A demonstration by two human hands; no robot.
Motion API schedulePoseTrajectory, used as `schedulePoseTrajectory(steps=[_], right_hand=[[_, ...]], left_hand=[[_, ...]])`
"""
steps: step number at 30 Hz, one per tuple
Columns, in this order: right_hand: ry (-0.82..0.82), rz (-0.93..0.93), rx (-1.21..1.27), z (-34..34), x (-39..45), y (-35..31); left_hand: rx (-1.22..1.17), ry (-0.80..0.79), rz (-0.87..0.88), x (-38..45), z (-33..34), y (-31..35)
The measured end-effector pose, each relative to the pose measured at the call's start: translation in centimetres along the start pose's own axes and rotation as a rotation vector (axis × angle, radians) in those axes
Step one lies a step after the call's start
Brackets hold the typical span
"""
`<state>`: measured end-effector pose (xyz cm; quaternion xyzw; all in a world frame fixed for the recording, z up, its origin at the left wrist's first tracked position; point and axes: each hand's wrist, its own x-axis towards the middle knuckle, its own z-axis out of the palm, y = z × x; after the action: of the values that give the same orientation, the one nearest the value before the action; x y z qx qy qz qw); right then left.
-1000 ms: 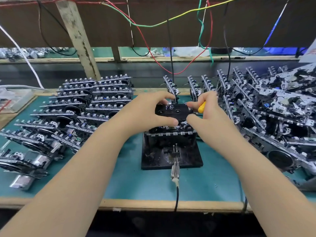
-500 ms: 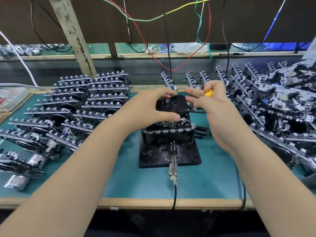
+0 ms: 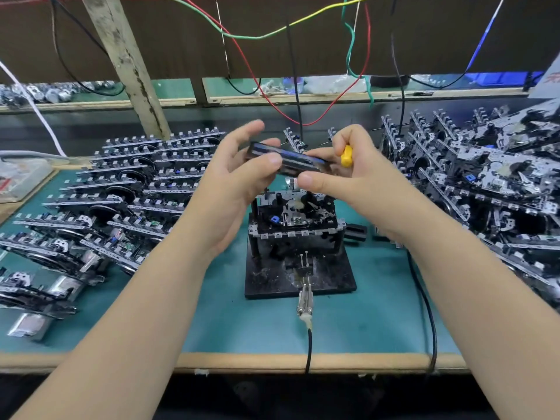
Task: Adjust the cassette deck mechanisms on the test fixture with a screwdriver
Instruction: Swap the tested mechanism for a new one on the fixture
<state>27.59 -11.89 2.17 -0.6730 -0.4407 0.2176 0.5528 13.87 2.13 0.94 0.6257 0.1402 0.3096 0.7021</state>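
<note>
A black cassette (image 3: 291,160) is held in the air above the fixture, tilted edge-on to me. My left hand (image 3: 239,177) pinches its left end between thumb and fingers. My right hand (image 3: 348,171) holds its right end with thumb and forefinger, while the other fingers curl round a yellow-handled screwdriver (image 3: 346,156). Below them a cassette deck mechanism (image 3: 295,218) sits uncovered on the black test fixture (image 3: 330,277), its spindles and head showing.
Rows of deck mechanisms (image 3: 127,189) lie stacked at the left and a large heap (image 3: 478,183) at the right. A probe with a black cable (image 3: 305,301) lies at the fixture's front. Coloured wires (image 3: 351,56) hang from above. The green mat (image 3: 242,325) ends at a wooden edge.
Both hands have lifted the cassette off the mechanism and tipped it on edge. The mechanism on the fixture is now uncovered.
</note>
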Motion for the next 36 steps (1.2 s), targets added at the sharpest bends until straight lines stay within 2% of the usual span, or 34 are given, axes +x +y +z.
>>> schedulePoseTrajectory(steps=[3,6,8,11,14,19,21,27,32,36], right_hand=[[-0.126,0.053,-0.263,-1.1,0.5,0.1],[-0.242,0.084,-0.366,-1.3,0.6,0.7],[-0.218,0.095,-0.320,-1.0,0.7,1.2],[-0.081,0.108,-0.266,-0.3,1.3,2.6],[-0.007,0.172,-0.081,0.4,1.5,4.1],[0.056,0.147,-0.003,1.1,1.4,4.7],[0.063,0.135,0.004,1.2,1.3,4.7],[0.096,0.133,-0.001,1.3,0.9,4.6],[0.131,0.119,0.002,1.4,0.7,4.4],[0.212,0.029,-0.094,1.4,-0.1,3.8]], left_hand=[[0.494,0.011,0.017,-0.1,-1.4,-0.1],[0.863,-0.082,0.045,-0.1,-1.7,-0.7],[1.020,-0.122,0.079,-0.1,-1.5,-0.6],[1.224,-0.200,0.133,0.3,-0.8,-0.3],[1.349,-0.228,0.143,0.7,-0.4,0.1],[1.285,-0.434,0.070,0.8,-1.4,1.2],[1.377,-0.516,0.110,0.6,-1.6,1.1],[1.437,-0.493,0.180,0.7,-1.3,0.7],[1.368,-0.530,0.190,0.4,-2.4,0.2],[1.287,-0.553,0.252,0.1,-2.9,-0.6]])
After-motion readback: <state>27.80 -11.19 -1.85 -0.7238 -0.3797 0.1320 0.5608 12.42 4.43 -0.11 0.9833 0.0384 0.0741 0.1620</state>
